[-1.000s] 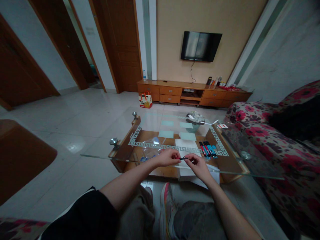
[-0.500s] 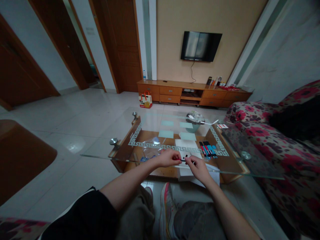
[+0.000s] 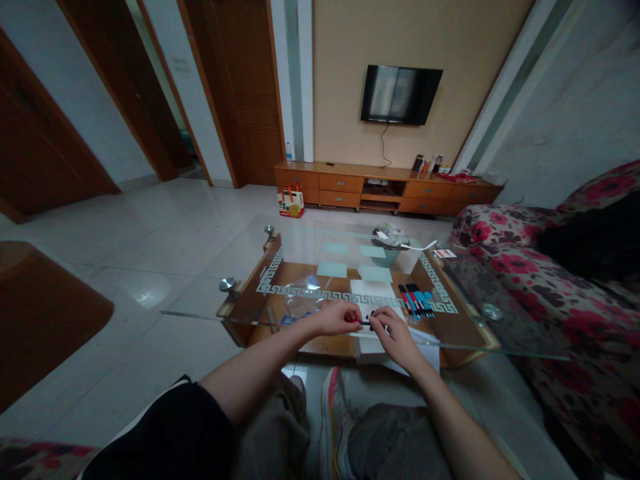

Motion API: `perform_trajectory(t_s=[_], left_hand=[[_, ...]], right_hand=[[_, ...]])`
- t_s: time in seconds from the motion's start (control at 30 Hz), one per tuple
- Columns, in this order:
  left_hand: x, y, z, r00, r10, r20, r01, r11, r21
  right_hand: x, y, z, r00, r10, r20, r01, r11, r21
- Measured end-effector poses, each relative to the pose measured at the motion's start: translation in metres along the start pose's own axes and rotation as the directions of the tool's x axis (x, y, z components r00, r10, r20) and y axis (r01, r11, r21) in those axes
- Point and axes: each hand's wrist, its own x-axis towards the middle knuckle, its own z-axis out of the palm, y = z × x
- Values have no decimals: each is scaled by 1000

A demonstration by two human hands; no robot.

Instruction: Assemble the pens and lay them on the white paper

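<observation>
Over the near edge of the glass coffee table [image 3: 200, 313], both hands grip one thin pen with a dark middle and a bit of red at its left end [image 3: 365, 323]. My left hand [image 3: 340, 318] is closed around the red end. At the dark end, my right hand [image 3: 394, 332] pinches with its thumb and fingers, which hide the tip. Small black pieces [image 3: 369, 315] lie just beyond the fingertips, too small to name. To the right, several red and blue pens with black ends [image 3: 415, 300] lie side by side on the glass.
A clear plastic bag [image 3: 303, 297] is left of my hands. Farther back stands a green basket [image 3: 387, 253] with things in it. White papers [image 3: 425, 350] show under the glass. A flowered sofa [image 3: 520, 267] is on the right, a TV cabinet [image 3: 340, 180] beyond.
The fingers of my right hand have shifted slightly around the dark end of the pen. My left hand keeps its place, and the other things stay put.
</observation>
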Motion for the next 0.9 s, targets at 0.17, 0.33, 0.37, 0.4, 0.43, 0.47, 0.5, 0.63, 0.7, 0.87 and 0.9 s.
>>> perform_trajectory(t_s=[0.17,0.33,0.37,0.4,0.43,0.47,0.5,0.63,0.7,0.87,0.9], left_hand=[[0,-1,0,1000,0,-4,0,1000,-13],[0,-4,1,1000,-6,9,6,1000,-19],[1,-4,1,1000,-4,12,5,1000,-23],[1,-5,1,1000,-2,13,2,1000,-29],[1,-5,1,1000,2,14,-1,999,-34],[1,-6,1,1000,5,14,-4,999,-38],[1,-6,1,1000,8,16,-7,999,-39],[1,-6,1,1000,8,18,-7,1000,-23],[1,-6,1,1000,-1,13,1,1000,-21],[0,-4,1,1000,-23,19,24,998,-62],[0,-4,1,999,-23,21,25,997,-68]], right_hand=[[-2,-1,-1,1000,-13,-16,13,1000,-6],[-1,-3,0,1000,-26,6,26,1000,-4],[-1,-3,0,1000,-25,8,25,1000,-10],[-1,-3,0,1000,-23,10,23,1000,-12],[-1,-3,0,1000,-22,9,22,1000,-11],[-1,-3,-1,1000,-24,6,24,1000,-8],[-2,-4,-1,1000,-28,6,28,1000,-4],[-2,-3,-1,998,-54,16,55,998,-11],[-2,-3,0,998,-61,24,61,998,-26],[-3,-2,1,998,-67,16,67,997,-35],[-3,-1,1,997,-73,15,74,997,-35]])
